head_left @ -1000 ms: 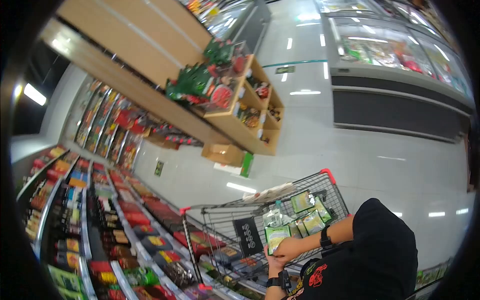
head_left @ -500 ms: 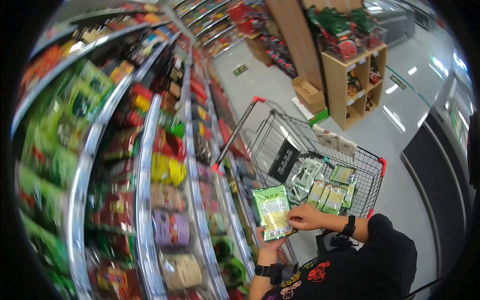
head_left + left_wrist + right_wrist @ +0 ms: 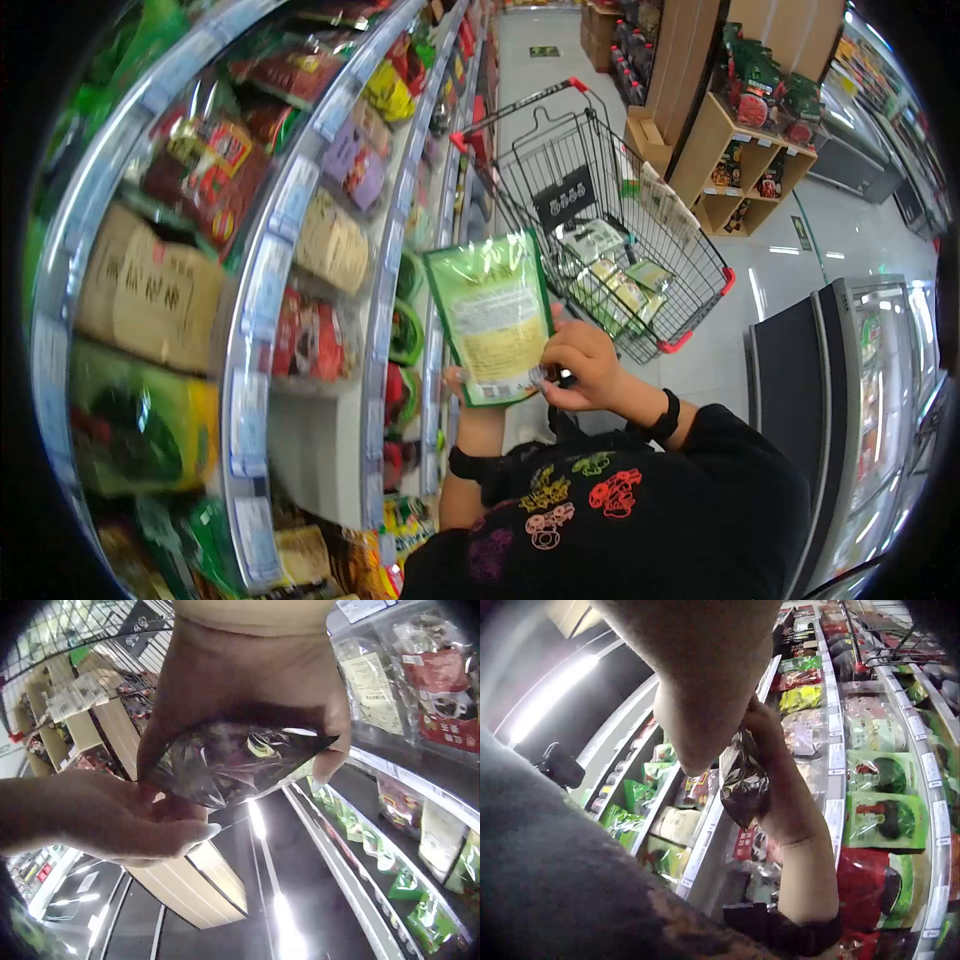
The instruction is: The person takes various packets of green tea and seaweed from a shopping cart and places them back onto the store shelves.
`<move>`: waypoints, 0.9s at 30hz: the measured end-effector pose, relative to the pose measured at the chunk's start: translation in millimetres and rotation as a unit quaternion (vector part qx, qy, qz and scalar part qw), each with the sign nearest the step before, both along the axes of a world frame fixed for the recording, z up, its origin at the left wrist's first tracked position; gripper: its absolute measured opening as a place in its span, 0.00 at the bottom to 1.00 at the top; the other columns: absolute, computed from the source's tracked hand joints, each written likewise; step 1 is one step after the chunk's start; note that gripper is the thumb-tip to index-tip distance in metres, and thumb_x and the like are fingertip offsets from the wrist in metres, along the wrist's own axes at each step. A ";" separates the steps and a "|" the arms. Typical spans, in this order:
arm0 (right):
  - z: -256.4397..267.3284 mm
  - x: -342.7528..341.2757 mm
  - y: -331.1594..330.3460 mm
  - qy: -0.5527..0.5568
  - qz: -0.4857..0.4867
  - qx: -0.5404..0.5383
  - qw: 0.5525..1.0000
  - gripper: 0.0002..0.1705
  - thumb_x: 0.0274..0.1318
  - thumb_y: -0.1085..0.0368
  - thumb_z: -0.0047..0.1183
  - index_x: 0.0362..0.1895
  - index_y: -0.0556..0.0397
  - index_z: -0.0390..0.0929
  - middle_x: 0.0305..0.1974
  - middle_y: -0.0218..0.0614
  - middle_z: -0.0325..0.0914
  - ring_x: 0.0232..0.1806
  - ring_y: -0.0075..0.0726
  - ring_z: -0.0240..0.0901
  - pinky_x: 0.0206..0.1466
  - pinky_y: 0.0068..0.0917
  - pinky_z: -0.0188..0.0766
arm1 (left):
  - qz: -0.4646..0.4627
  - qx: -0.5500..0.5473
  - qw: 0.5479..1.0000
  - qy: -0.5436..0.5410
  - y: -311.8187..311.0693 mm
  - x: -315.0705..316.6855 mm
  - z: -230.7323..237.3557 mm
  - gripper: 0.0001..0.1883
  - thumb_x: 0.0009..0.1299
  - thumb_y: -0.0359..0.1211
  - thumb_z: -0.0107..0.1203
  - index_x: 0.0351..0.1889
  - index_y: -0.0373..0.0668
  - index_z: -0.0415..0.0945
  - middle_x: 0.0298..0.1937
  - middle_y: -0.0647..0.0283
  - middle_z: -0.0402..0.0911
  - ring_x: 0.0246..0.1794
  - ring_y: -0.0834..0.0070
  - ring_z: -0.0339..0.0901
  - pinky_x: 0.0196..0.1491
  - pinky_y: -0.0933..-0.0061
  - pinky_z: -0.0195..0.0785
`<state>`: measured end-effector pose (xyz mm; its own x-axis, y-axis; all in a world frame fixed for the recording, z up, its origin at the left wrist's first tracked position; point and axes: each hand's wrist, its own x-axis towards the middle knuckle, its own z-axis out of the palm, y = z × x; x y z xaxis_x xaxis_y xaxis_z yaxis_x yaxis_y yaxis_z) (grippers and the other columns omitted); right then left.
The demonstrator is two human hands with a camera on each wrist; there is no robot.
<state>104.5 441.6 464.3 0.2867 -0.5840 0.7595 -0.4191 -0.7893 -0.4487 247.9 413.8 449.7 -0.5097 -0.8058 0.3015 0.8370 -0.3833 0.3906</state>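
Note:
A green and pale yellow food pouch [image 3: 490, 320] with printed text stands tilted up in front of the person, its printed side towards the head camera. The left hand [image 3: 240, 682] grips it from behind and below, most of that hand hidden by the pouch in the head view, where its thumb [image 3: 455, 381] shows at the left edge. With curled fingers the right hand [image 3: 583, 365] pinches the lower right edge. Seen from the left wrist, the pouch's dark shiny bottom [image 3: 225, 766] lies between both hands.
A wire shopping cart [image 3: 620, 215] with red corners stands ahead, holding several green packets [image 3: 625, 290]. Shelves of bagged food [image 3: 345, 240] run along the left. A freezer cabinet [image 3: 815, 380] stands at the right, and a wooden display shelf [image 3: 745, 165] behind the cart.
The head view has swung towards the left shelves. The pouch has come away from the cart, up and closer to the person, both hands still on it. The cart now sits farther ahead.

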 end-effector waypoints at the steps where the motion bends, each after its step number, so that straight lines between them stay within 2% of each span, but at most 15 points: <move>1: 5.3 2.0 8.5 -0.004 0.017 -0.031 0.999 0.15 0.29 0.66 0.59 0.27 0.53 0.69 0.25 0.34 0.66 0.24 0.41 0.66 0.27 0.31 0.64 | -0.036 -0.008 0.998 0.042 5.6 7.3 -6.8 0.56 0.41 0.55 0.60 0.64 0.41 0.42 0.62 0.39 0.48 0.59 0.44 0.53 0.56 0.51 0.56; 2: 9.0 3.4 17.1 0.004 0.034 -0.040 0.999 0.17 0.29 0.66 0.59 0.29 0.54 0.70 0.26 0.35 0.67 0.25 0.41 0.67 0.29 0.31 0.65 | -0.069 -0.018 0.994 0.082 13.8 12.7 -10.6 0.56 0.41 0.53 0.60 0.64 0.40 0.42 0.61 0.38 0.48 0.59 0.45 0.55 0.56 0.53 0.56; 5: 15.2 8.2 35.8 -0.007 0.066 -0.079 0.995 0.17 0.29 0.66 0.59 0.30 0.54 0.70 0.27 0.36 0.67 0.25 0.41 0.66 0.29 0.31 0.65 | -0.027 -0.031 0.996 0.082 45.2 15.9 14.6 0.57 0.40 0.51 0.62 0.64 0.38 0.41 0.61 0.37 0.48 0.57 0.46 0.58 0.56 0.54 0.58; 9: 15.5 -2.3 58.7 -0.005 0.096 -0.102 0.990 0.20 0.29 0.65 0.59 0.33 0.55 0.70 0.31 0.37 0.69 0.28 0.41 0.67 0.29 0.31 0.65 | 0.021 -0.050 0.997 0.046 72.7 9.4 12.7 0.62 0.36 0.57 0.64 0.63 0.37 0.41 0.61 0.36 0.48 0.56 0.46 0.58 0.56 0.55 0.58; 12: 13.1 -25.6 77.2 0.008 0.114 -0.090 0.989 0.22 0.28 0.65 0.59 0.35 0.55 0.71 0.32 0.37 0.69 0.29 0.41 0.67 0.30 0.31 0.65 | -0.004 -0.021 0.995 0.097 82.0 -10.7 -3.0 0.62 0.36 0.59 0.64 0.64 0.39 0.41 0.61 0.37 0.48 0.57 0.46 0.57 0.56 0.54 0.58; 15: 5.2 -56.6 96.5 0.017 0.115 -0.059 0.992 0.24 0.28 0.64 0.60 0.37 0.54 0.71 0.33 0.37 0.69 0.31 0.41 0.68 0.31 0.32 0.66 | 0.011 0.012 0.994 0.111 108.2 -41.6 -4.2 0.60 0.39 0.62 0.59 0.65 0.43 0.40 0.62 0.39 0.47 0.58 0.47 0.56 0.54 0.52 0.59; 17: -3.3 -73.9 111.3 0.033 0.111 -0.030 0.993 0.26 0.29 0.62 0.60 0.41 0.53 0.71 0.34 0.37 0.70 0.32 0.41 0.69 0.32 0.31 0.66 | 0.068 0.021 0.995 0.064 135.1 -59.4 -8.3 0.59 0.40 0.64 0.56 0.65 0.43 0.40 0.63 0.40 0.47 0.59 0.47 0.56 0.53 0.51 0.60; 18: -3.3 -81.5 119.3 0.042 0.114 -0.007 0.993 0.27 0.29 0.62 0.59 0.42 0.53 0.71 0.35 0.37 0.70 0.33 0.40 0.69 0.32 0.31 0.66 | 0.091 0.068 0.992 0.063 148.6 -67.2 -9.0 0.58 0.41 0.64 0.53 0.65 0.44 0.40 0.63 0.40 0.46 0.58 0.47 0.56 0.51 0.49 0.61; 21: -6.8 -93.4 137.0 0.065 0.130 0.030 0.989 0.31 0.31 0.58 0.58 0.47 0.52 0.70 0.37 0.37 0.69 0.34 0.40 0.69 0.35 0.31 0.66 | 0.071 0.082 0.990 0.089 177.7 -71.8 -13.0 0.59 0.38 0.56 0.61 0.64 0.41 0.41 0.64 0.43 0.46 0.58 0.48 0.56 0.52 0.51 0.62; 22: -10.8 -93.3 143.2 0.060 0.134 0.035 0.988 0.32 0.31 0.58 0.57 0.48 0.52 0.70 0.37 0.37 0.69 0.34 0.40 0.68 0.35 0.31 0.66 | 0.074 0.063 0.991 0.093 185.1 -71.2 -18.9 0.58 0.39 0.56 0.60 0.65 0.42 0.41 0.64 0.44 0.45 0.59 0.48 0.54 0.56 0.48 0.56; 25: -13.6 -83.9 161.0 0.075 0.141 0.027 0.987 0.34 0.32 0.54 0.56 0.50 0.52 0.69 0.39 0.38 0.68 0.36 0.41 0.67 0.37 0.32 0.65 | 0.130 0.089 0.986 0.052 210.2 -66.4 -10.3 0.58 0.39 0.57 0.59 0.65 0.42 0.40 0.64 0.44 0.45 0.61 0.47 0.51 0.58 0.43 0.49; 26: -7.8 -78.8 166.2 0.088 0.140 0.016 0.986 0.34 0.32 0.54 0.56 0.50 0.52 0.68 0.39 0.38 0.67 0.37 0.42 0.67 0.37 0.33 0.64 | 0.173 0.068 0.981 0.054 216.5 -67.7 -5.3 0.56 0.41 0.56 0.56 0.65 0.43 0.40 0.64 0.42 0.43 0.63 0.46 0.47 0.59 0.42 0.46; 27: -2.4 -73.5 169.8 0.100 0.140 0.003 0.985 0.35 0.32 0.53 0.57 0.51 0.52 0.68 0.39 0.38 0.67 0.38 0.43 0.66 0.38 0.33 0.64 | 0.165 0.066 0.983 0.041 221.8 -62.8 -5.1 0.55 0.42 0.56 0.55 0.65 0.43 0.40 0.64 0.42 0.44 0.63 0.46 0.47 0.59 0.43 0.46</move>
<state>30.9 611.5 461.8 0.5815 -0.4644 0.6680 -0.2658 -0.8844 -0.3835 185.1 635.7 444.6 -0.1921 -0.9581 0.2123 0.9507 -0.1280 0.2826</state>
